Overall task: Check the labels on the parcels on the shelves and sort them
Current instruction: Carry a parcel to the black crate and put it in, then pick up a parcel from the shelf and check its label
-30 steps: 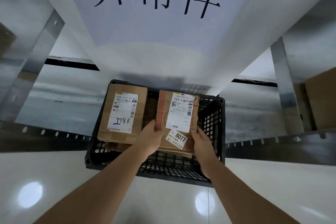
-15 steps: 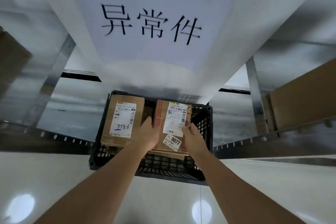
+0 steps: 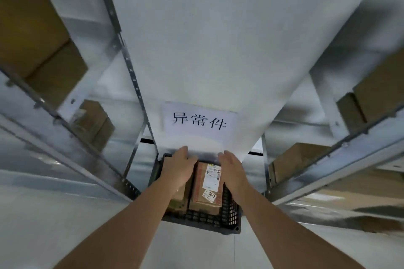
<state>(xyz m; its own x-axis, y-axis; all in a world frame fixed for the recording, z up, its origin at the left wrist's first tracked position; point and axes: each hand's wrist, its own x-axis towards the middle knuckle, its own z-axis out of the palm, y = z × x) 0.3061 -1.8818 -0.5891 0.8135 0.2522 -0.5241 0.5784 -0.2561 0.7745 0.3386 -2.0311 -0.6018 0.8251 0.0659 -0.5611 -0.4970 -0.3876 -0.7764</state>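
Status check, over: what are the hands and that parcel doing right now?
Left hand and right hand open, above the crate. Parcel 8077 lies in crate, released. Nothing blocking.

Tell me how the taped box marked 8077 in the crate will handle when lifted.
The box looks like stiff, taped cardboard, so it should probably hold its shape. It is flat-sided, so unlikely to roll. Its weight cannot be judged; the crate hems it in.

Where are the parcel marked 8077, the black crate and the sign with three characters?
parcel marked 8077 [image 3: 206, 185]: head view, its top face.
black crate [image 3: 231, 209]: head view, right wall.
sign [image 3: 200, 121]: head view, its middle.
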